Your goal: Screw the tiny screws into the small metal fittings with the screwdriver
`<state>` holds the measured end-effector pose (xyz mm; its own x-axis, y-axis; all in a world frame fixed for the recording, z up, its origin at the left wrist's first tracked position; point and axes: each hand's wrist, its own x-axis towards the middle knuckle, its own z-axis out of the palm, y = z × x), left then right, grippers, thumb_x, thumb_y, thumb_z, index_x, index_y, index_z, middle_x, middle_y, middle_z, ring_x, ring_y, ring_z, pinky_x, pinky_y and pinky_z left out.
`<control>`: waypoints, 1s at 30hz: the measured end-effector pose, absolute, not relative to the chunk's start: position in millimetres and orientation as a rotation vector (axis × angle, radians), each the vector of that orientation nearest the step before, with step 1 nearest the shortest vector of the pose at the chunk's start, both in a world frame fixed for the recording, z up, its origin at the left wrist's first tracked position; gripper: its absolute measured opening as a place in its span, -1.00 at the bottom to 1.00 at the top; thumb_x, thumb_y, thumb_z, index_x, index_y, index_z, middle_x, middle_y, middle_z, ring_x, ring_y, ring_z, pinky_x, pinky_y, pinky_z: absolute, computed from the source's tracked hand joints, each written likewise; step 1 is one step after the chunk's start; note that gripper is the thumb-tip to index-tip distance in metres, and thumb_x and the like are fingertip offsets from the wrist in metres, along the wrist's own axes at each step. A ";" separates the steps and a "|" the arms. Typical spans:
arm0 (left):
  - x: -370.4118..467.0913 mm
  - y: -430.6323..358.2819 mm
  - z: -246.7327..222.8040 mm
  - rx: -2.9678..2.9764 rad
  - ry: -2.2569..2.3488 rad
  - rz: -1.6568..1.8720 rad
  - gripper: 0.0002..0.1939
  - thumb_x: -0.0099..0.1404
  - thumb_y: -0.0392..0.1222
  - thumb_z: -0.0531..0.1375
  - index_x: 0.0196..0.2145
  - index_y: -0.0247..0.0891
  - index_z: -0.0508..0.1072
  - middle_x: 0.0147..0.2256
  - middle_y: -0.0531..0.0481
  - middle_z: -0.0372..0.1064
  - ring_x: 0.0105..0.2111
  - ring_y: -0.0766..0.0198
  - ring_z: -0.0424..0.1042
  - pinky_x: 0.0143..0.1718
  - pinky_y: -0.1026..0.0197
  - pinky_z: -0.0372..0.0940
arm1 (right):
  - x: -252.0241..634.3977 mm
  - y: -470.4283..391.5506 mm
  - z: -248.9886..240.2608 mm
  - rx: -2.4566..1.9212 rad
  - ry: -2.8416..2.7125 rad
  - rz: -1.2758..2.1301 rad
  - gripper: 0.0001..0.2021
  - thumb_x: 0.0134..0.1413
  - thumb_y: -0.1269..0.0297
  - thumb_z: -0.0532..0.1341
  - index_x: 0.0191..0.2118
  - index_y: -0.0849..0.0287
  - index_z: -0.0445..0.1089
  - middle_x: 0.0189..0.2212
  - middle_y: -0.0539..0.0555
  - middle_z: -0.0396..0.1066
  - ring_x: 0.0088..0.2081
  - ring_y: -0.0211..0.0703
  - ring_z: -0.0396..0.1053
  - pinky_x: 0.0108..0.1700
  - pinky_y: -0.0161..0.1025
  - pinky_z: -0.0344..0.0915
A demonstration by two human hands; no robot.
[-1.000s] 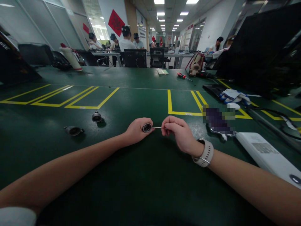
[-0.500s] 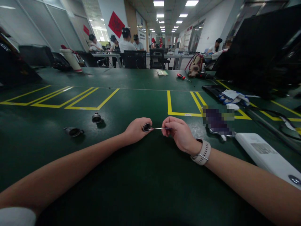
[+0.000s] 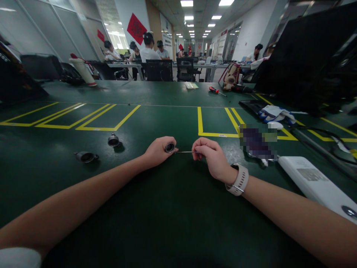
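My left hand (image 3: 158, 152) is closed around a dark metal cup-shaped part (image 3: 170, 147), whose round open mouth faces me. Between the thumb and fingers of my right hand (image 3: 209, 155) is a thin metal rod (image 3: 185, 152), its rear end hidden in the hand. The rod runs level across the gap, and its tip meets the left fingertips just below the part's rim; whether it enters the part I cannot tell. Left of my hands, a similar metal cup (image 3: 113, 140) stands mouth toward me, and a longer metal fitting (image 3: 86, 157) lies on its side.
On the green table (image 3: 167, 216), a white box-like device (image 3: 312, 178), a blurred-out dark item (image 3: 255, 143), gloves (image 3: 276, 113) and cables lie at right. Farther back are a red screwdriver (image 3: 214, 90), a notepad (image 3: 191, 85) and a white tumbler (image 3: 83, 70). Several people sit beyond.
My left hand has shifted slightly left with the metal part, whose mouth has tilted a little upward. The rod looks more level, and more of it shows between my hands.
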<state>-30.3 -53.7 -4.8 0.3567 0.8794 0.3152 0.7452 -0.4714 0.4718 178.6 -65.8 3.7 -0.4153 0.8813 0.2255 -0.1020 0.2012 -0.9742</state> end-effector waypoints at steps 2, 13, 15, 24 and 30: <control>-29.8 -54.7 -4.9 2.343 1.432 0.849 -0.81 0.14 -0.16 0.19 -0.51 -0.29 0.26 -0.54 0.12 0.18 -0.53 0.38 0.18 -0.50 0.31 0.09 | 178.8 -66.6 3.7 -0.773 -1.633 1.303 -0.85 0.00 0.42 0.06 -0.51 0.18 0.31 -0.63 -0.06 0.27 -0.53 -0.29 0.22 -0.45 -0.28 0.09; -28.3 -57.4 -4.2 2.344 1.385 0.907 -0.84 0.14 -0.19 0.17 -0.50 -0.30 0.28 -0.53 0.11 0.21 -0.53 0.39 0.20 -0.51 0.33 0.12 | 176.3 -71.3 5.9 -0.880 -1.813 1.156 -0.84 0.00 0.45 0.03 -0.50 0.19 0.29 -0.62 -0.07 0.24 -0.51 -0.28 0.20 -0.43 -0.28 0.11; -28.2 -57.8 -3.6 2.362 1.393 0.882 -0.86 0.13 -0.21 0.17 -0.49 -0.30 0.29 -0.53 0.11 0.22 -0.53 0.39 0.21 -0.50 0.32 0.12 | 176.0 -71.8 6.7 -0.880 -1.816 1.152 -0.84 0.00 0.46 0.03 -0.50 0.19 0.29 -0.62 -0.06 0.24 -0.51 -0.28 0.20 -0.44 -0.28 0.12; -28.6 -57.5 -3.2 2.376 1.402 0.836 -0.88 0.12 -0.22 0.16 -0.48 -0.30 0.30 -0.52 0.10 0.23 -0.52 0.38 0.23 -0.49 0.31 0.13 | 177.3 -72.0 8.1 -0.888 -1.791 1.121 -0.84 -0.01 0.47 0.03 -0.52 0.19 0.27 -0.64 -0.08 0.22 -0.54 -0.28 0.20 -0.46 -0.30 0.11; -27.2 -59.6 -2.8 2.361 1.383 0.859 -0.87 0.13 -0.20 0.16 -0.49 -0.29 0.29 -0.53 0.11 0.23 -0.53 0.39 0.22 -0.50 0.33 0.13 | 174.6 -75.5 10.2 -0.928 -1.858 1.075 -0.83 0.01 0.47 0.03 -0.52 0.17 0.28 -0.61 -0.07 0.24 -0.50 -0.26 0.22 -0.39 -0.26 0.13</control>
<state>-27.2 -59.6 -2.8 0.3672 0.8602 0.3539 0.6985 -0.5063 0.5057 174.6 -75.5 10.2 -0.4273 0.8652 0.2624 0.2038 0.3750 -0.9044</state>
